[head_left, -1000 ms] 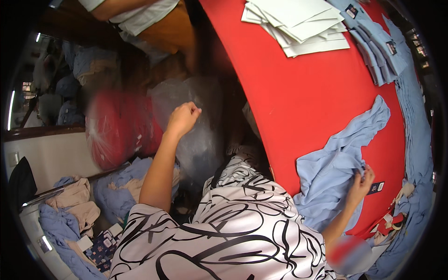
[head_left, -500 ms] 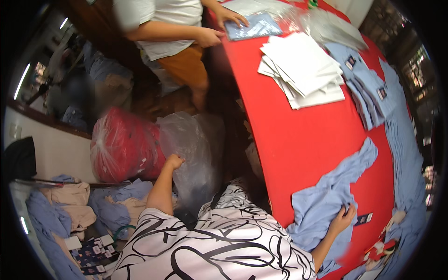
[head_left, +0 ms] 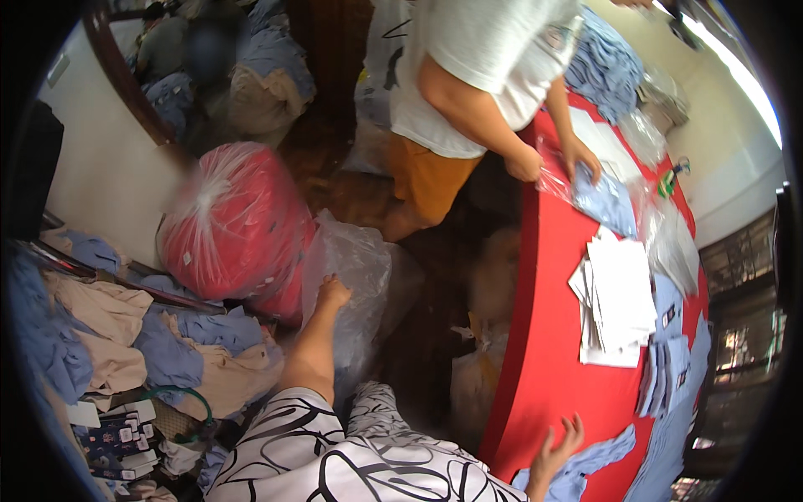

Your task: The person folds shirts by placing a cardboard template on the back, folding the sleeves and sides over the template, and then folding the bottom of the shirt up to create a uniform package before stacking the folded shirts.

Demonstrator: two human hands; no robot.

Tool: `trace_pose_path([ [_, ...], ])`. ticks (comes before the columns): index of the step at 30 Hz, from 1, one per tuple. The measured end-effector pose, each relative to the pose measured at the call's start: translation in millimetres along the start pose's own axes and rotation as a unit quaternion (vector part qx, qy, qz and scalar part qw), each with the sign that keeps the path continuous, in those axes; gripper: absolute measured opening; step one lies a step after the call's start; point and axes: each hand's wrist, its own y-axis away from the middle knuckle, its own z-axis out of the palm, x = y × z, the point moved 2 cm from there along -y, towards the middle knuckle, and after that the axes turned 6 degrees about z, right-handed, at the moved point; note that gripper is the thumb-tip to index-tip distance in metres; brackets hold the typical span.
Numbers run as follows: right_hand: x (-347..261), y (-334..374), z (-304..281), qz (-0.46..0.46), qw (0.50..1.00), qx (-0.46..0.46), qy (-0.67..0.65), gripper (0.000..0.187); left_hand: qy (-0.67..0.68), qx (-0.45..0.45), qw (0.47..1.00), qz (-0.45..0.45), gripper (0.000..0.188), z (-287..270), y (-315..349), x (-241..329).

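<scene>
My left hand (head_left: 335,292) reaches to the clear plastic bag (head_left: 350,251) on the floor, its fingers closed on the bag's upper edge. The bag stands against a tied clear sack packed with red cloth (head_left: 238,222). On the other side, my right hand (head_left: 560,448) is raised beside the red table (head_left: 535,351), fingers spread and nothing in them. Below that hand a loose light-blue garment (head_left: 606,456) lies crumpled on the table, partly out of view behind my arm.
Across the table corner a co-worker's hands (head_left: 577,159) hold a blue garment in clear film (head_left: 604,201). A stack of white sheets (head_left: 617,301) lies nearby, with folded blue garments (head_left: 667,368) beside it. Blue and beige clothes (head_left: 176,343) and dark tags (head_left: 117,439) are at my left.
My right hand has come up off the blue garment and opened. My view has turned, so the table now sits farther right. The left hand stays on the bag.
</scene>
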Motion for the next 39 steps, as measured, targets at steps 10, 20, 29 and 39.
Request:
trace_pose_path([
  [10, -71.0, -77.9, 132.8, -0.157, 0.956, -0.084, 0.235, 0.082, -0.057, 0.115, 0.989, 0.070, 0.074, 14.9, -127.0, 26.0],
  [20, -104.0, -80.0, 140.0, -0.201, 0.937, -0.065, 0.276, 0.076, -0.070, 0.017, 0.992, 0.108, 0.081, 34.0, -263.1, 47.3],
  [29, -72.6, -75.1, 138.5, -0.167, 0.951, -0.077, 0.247, 0.079, -0.095, -0.081, 0.977, 0.173, 0.053, 94.8, -50.3, -48.1],
  [39, -215.9, -63.0, 285.3, -0.215, 0.926, -0.310, -0.027, 0.088, -0.003, -0.117, 0.895, 0.431, 0.041, -129.9, 337.5, -10.1],
])
